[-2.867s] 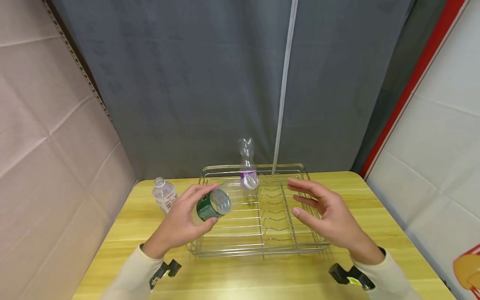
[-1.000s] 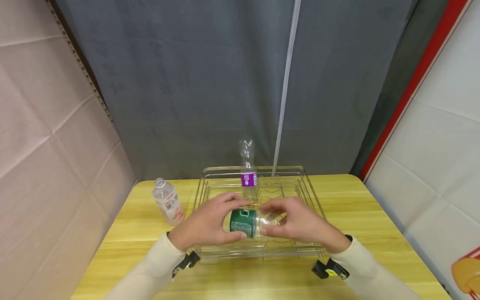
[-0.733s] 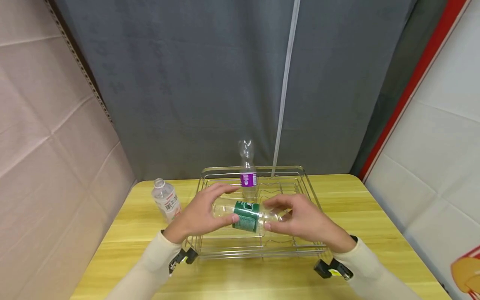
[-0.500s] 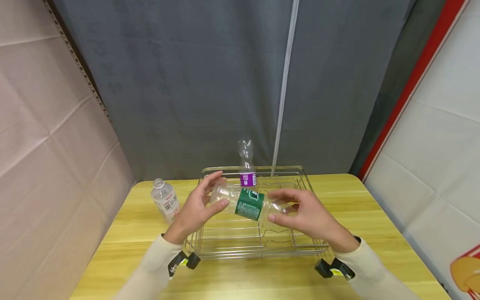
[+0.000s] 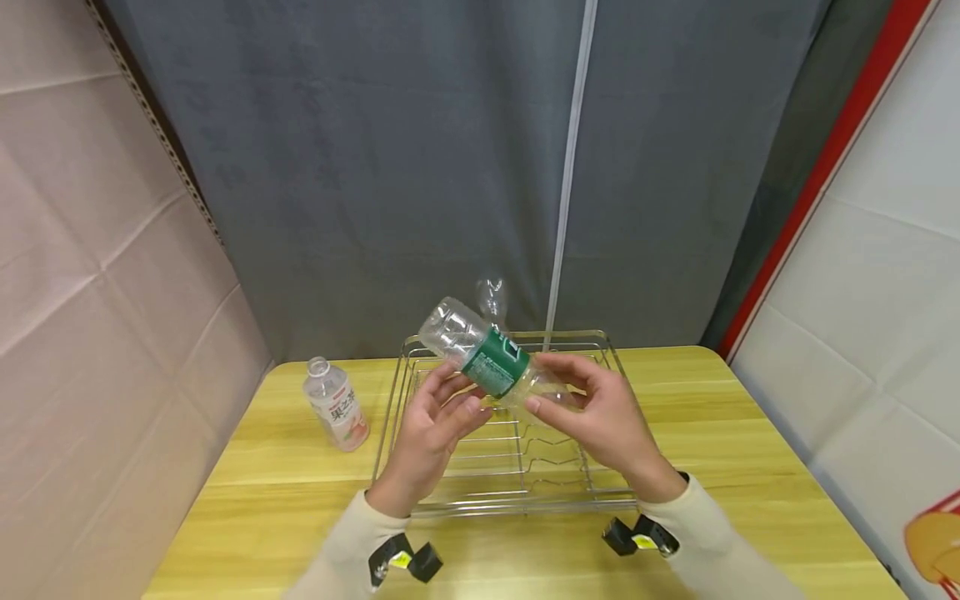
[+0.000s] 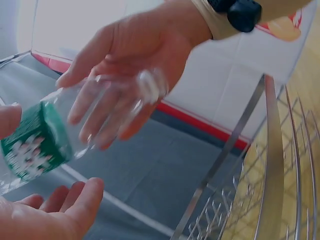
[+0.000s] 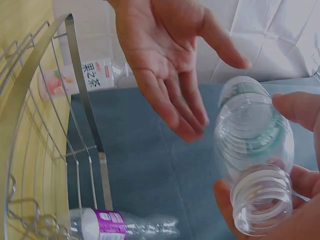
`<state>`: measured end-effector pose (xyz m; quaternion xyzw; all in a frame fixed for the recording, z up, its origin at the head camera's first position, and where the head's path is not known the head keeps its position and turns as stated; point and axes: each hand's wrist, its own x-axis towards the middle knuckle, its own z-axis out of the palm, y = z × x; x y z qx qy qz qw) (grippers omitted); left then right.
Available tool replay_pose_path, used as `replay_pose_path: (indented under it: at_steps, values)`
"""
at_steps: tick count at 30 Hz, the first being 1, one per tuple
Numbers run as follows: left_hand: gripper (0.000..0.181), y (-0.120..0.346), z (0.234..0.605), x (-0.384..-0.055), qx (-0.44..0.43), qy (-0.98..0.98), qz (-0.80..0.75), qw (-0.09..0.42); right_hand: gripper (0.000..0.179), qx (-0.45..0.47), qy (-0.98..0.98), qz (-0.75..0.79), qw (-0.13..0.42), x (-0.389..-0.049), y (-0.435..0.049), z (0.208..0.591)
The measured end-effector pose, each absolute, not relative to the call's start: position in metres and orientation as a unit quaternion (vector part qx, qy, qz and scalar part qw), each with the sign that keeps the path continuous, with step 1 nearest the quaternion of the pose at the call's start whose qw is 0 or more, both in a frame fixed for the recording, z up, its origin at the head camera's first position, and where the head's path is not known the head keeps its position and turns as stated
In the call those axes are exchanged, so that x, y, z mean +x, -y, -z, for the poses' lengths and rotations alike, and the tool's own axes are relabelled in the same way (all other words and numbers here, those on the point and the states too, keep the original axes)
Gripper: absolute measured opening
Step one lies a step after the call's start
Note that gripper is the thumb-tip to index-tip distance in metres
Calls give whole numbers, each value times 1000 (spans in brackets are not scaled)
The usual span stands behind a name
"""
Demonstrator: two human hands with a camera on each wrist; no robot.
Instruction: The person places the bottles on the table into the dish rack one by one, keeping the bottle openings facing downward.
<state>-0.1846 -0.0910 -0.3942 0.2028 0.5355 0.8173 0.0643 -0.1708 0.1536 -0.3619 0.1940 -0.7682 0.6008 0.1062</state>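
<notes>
Two pale sleeves [image 5: 348, 546] are reaching in from the near side, each carrying a black wrist device [image 5: 426, 562].

Left hand [image 5: 425, 433]: released; its relaxed fingers are extending just beside the green-labelled bottle [image 5: 495, 363]. Whether any fingertip is touching cannot be told.

Right hand [image 5: 606, 417]: grasping; thumb and fingers are closing around the neck end of the same bottle.

Green-labelled bottle: clear plastic; it is tilting above the wire rack [image 5: 525, 506], its base pointing up and to the far left, its uncapped mouth facing back toward the right wrist.

Wire rack: metal; it is resting on the wood-grained tabletop [image 5: 750, 475], wavy wires running along its right half.

Peach-pictured bottle [image 5: 337, 408]: clear, uncapped; it is standing upright on the tabletop, just left of the rack.

Purple-labelled bottle [image 7: 110, 225]: clear; it is standing on end toward the rear of the rack. In the head view the held bottle is hiding its lower part.

Dark grey curtain [image 5: 375, 167]: it is hanging behind everything, a pale strip [image 5: 576, 125] running down it.
</notes>
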Motion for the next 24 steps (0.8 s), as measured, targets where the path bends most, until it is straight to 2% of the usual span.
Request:
replay_pose_path:
  at_steps: [10, 24]
  values:
    - [64, 70, 394, -183, 169, -488, -855, 47, 51, 202, 731, -642, 114, -171, -131, 375]
    - [65, 71, 392, -183, 164, -477, -863, 35, 52, 205, 739, -632, 114, -169, -125, 378]
